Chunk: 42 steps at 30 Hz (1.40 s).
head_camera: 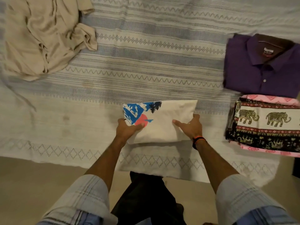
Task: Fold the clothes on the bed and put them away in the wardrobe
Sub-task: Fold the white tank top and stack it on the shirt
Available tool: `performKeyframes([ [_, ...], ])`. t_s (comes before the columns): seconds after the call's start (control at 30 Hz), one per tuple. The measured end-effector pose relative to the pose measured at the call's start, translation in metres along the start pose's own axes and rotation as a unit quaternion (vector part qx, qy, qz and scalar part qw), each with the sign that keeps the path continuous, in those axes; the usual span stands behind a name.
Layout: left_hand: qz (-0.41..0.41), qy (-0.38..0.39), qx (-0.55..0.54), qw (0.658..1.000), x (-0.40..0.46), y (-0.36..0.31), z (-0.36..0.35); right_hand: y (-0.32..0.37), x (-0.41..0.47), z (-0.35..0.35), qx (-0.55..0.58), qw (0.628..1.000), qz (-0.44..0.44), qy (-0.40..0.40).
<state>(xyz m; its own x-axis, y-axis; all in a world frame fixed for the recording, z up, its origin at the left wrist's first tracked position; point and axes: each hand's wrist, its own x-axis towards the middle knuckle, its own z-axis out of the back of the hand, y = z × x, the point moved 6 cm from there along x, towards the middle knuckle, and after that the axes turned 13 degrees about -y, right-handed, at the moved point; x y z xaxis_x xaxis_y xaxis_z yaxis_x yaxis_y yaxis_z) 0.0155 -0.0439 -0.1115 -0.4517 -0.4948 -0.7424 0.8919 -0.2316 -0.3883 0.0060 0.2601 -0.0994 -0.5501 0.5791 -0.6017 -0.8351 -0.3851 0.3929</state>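
Both hands grip a folded cream cloth printed with blue, coral and black shapes (159, 121), one at each short side. On the cloth's printed end, the left hand (129, 129) has its thumb lying over the coral patch and its fingers tucked underneath. At the plain end, the right hand (190, 126) also clasps the edge, thumb stretched across the top; a black and orange wristband (198, 141) circles that wrist. The cloth sits near the front edge of the bed, on or just above a pale woven bedspread with grey-blue bands and zigzag lines (146, 62); the blur leaves that unclear. To the right, near the cloth but apart from it, lies a folded black and cream elephant-print fabric (266, 125) atop a pink patterned piece (276, 99). Just beyond that stack rests a folded purple collared shirt (263, 69). Far off to the left, a crumpled beige garment (43, 34) lies unfolded.
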Motion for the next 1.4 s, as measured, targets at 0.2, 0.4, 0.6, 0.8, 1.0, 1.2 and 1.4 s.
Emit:
performKeyframes([
  [0.2, -0.019, 0.062, -0.016, 0.998, -0.009, -0.011, -0.010, 0.007, -0.005, -0.014, 0.026, 0.998, 0.011, 0.063],
  [0.4, -0.032, 0.074, -0.032, 0.996, -0.037, -0.029, 0.008, 0.014, -0.022, 0.014, 0.050, 0.997, 0.001, 0.054],
  [0.6, -0.060, 0.088, -0.018, 0.994, -0.089, -0.056, 0.023, 0.022, -0.056, 0.051, 0.071, 0.996, 0.014, 0.055],
  [0.8, -0.070, 0.061, -0.019, 0.996, -0.081, -0.037, 0.017, 0.005, -0.045, 0.034, 0.070, 0.994, 0.040, 0.078],
  [1.0, -0.039, 0.037, -0.013, 0.998, -0.053, -0.004, 0.009, -0.026, -0.030, -0.005, 0.044, 0.993, 0.029, 0.109],
  [1.2, -0.022, 0.028, -0.007, 0.999, -0.047, -0.001, 0.004, -0.022, -0.023, -0.024, 0.103, 0.986, -0.004, 0.131],
  [1.4, -0.020, 0.036, -0.021, 0.999, -0.070, -0.014, 0.019, -0.004, -0.045, -0.001, 0.169, 0.968, -0.026, 0.183],
])
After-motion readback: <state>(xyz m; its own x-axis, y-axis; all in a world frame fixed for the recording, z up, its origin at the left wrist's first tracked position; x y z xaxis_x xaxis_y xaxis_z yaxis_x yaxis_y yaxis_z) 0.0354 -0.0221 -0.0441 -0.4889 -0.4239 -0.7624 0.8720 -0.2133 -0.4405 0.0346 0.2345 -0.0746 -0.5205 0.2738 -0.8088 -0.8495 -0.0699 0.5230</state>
